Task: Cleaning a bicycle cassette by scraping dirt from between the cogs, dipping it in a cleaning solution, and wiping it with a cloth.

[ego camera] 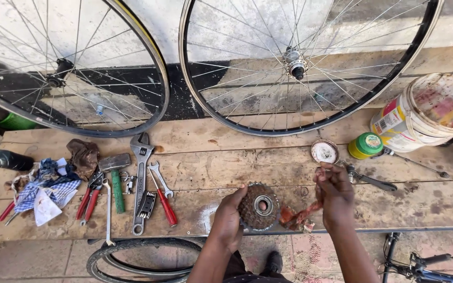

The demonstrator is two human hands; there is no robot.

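The left hand [230, 217] wraps its fingers around the left edge of a rusty cogset [258, 206], holding it just above the front edge of the wooden bench [268, 162], near the middle of the view. The cogset's flat face and central bore look up toward the camera, so its axis runs roughly along the line of sight and the stacked cogs step away behind the face; the far side of the stack is hidden. The thumb side of the left hand is turned away, so only the curled knuckles show. The right hand [334, 189] hovers just to the right of the cogset, fingers pressed together on one end of a reddish rag [300, 216], which droops down and left toward the cogset; whether the rag touches the cogs is hard to tell. Beyond the right hand sit a small round open tin [324, 151] and a green-lidded jar [365, 145], with a stained white bucket [430, 111] lying tipped at the far right. An adjustable wrench [141, 181] lies lengthwise on the left with pliers [91, 195] and a screwdriver [165, 204]. Two spoked wheels [300, 63] lean against the wall, both cut off by the top edge.
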